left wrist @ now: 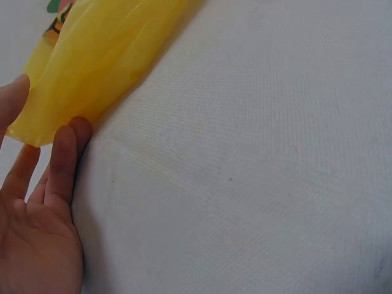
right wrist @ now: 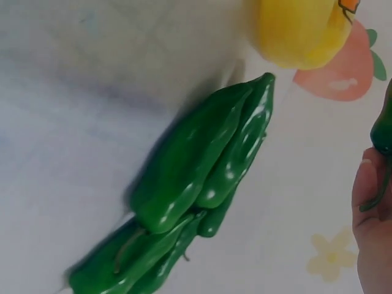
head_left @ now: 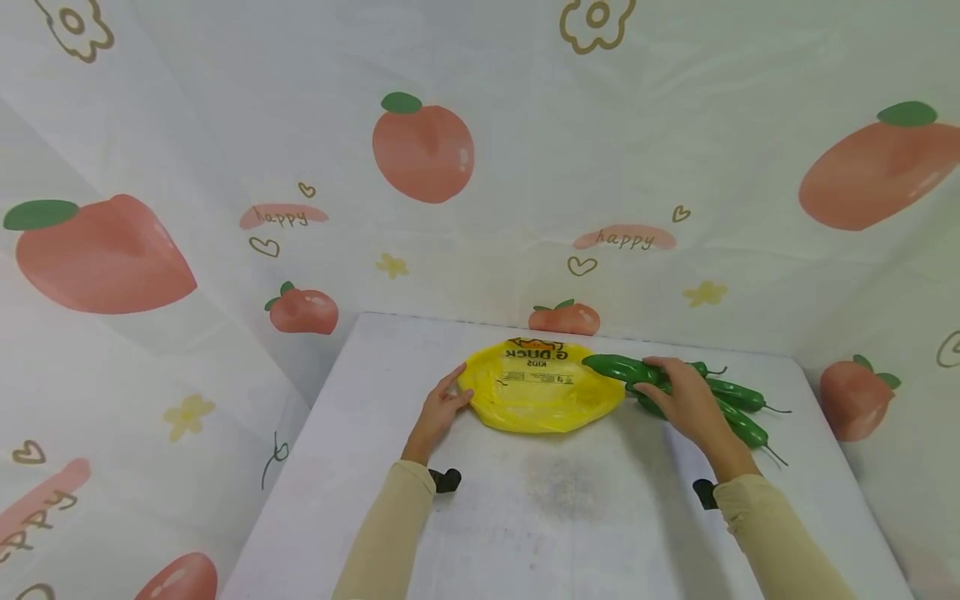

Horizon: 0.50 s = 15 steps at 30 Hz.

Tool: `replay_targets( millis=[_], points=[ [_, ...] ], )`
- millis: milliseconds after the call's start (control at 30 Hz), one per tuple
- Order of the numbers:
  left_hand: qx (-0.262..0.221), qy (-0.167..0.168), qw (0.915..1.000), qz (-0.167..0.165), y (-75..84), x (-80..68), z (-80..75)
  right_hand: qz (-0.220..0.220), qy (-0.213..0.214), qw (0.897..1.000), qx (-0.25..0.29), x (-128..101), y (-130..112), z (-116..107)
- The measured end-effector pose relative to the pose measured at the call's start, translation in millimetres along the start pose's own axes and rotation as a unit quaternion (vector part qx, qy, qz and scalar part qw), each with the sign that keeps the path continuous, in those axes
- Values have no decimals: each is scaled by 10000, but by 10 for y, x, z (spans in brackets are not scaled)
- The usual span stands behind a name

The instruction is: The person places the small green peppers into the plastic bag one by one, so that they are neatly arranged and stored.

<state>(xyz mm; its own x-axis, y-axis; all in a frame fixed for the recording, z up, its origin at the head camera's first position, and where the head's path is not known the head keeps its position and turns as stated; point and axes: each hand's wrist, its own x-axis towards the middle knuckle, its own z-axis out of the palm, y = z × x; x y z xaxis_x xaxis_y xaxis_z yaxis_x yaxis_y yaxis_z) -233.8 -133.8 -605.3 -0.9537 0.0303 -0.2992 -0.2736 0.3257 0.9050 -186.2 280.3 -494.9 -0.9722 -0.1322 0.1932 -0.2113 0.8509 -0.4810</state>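
Here we see from the head view both hands at once: the left hand (head_left: 438,410) lies with straight fingers against the 9 o'clock edge of the yellow bag (head_left: 540,387), and the right hand (head_left: 686,400) curls over the green peppers (head_left: 738,408) at the bag's 3 o'clock side on the white counter (head_left: 570,517). Only the left wrist view shows that hand's fingertips (left wrist: 67,144) touching the bag's rim (left wrist: 92,61); only the right wrist view shows the peppers (right wrist: 196,177) stacked side by side, tips toward the bag (right wrist: 300,30). Their long axis runs from 10 to 4 o'clock in the head view, stems at 4. The bag's print reads, upside down to us, "G.DUCK KIDS". The backdrop cloth (head_left: 626,240) says "happy".
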Motion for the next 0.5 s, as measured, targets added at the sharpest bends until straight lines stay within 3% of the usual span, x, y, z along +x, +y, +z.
replay_targets(
  millis=[167,500],
  points=[
    [-15,16,10000,-30,15,-20,2,-22,-170,9997,199,93,-72,-4],
    [-55,-2,10000,26,20,-24,8,-30,-523,9986,42,241,-209,23]
  ],
)
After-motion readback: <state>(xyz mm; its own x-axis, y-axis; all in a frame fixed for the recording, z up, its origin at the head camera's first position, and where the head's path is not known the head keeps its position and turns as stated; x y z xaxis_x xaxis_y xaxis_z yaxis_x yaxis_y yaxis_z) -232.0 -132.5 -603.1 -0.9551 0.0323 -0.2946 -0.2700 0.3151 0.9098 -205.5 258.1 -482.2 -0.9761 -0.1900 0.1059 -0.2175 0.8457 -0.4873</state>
